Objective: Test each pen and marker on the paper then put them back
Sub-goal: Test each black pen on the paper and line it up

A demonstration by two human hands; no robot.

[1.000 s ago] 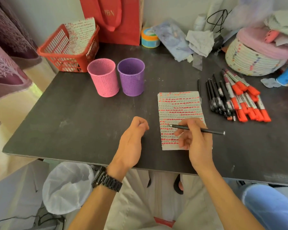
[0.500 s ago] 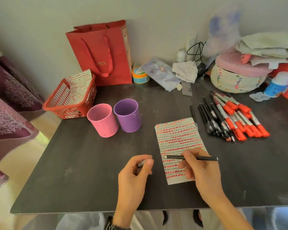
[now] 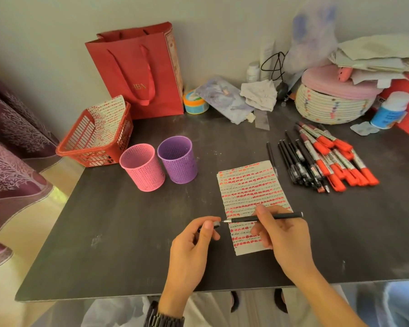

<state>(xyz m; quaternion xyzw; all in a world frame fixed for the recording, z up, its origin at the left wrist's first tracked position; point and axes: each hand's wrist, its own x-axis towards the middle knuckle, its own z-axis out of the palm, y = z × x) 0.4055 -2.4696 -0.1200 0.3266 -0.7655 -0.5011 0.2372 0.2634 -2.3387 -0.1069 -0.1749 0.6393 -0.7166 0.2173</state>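
Observation:
My right hand (image 3: 283, 241) pinches a thin black pen (image 3: 281, 217) held level, its bare tip pointing left just off the paper's left edge. My left hand (image 3: 194, 246) pinches the pen's cap (image 3: 216, 224), whose open end sits right at the tip. The paper (image 3: 250, 197), filled with rows of red and dark marks, lies under my right hand. A pink cup (image 3: 143, 171) and a purple cup (image 3: 178, 160) stand to the left. Black pens (image 3: 295, 161) and orange-capped markers (image 3: 335, 161) lie in a pile right of the paper.
On the dark table (image 3: 128, 232), a red basket (image 3: 95, 140) with a marked sheet sits at the back left, a red gift bag (image 3: 139, 72) behind it. A woven basket (image 3: 331, 102), cloths, jars and a blue-labelled bottle (image 3: 390, 110) crowd the back right.
My right hand lifted the pen off the paper and swung its tip left. My left hand rose with the cap and met the tip. The camera view tilted up.

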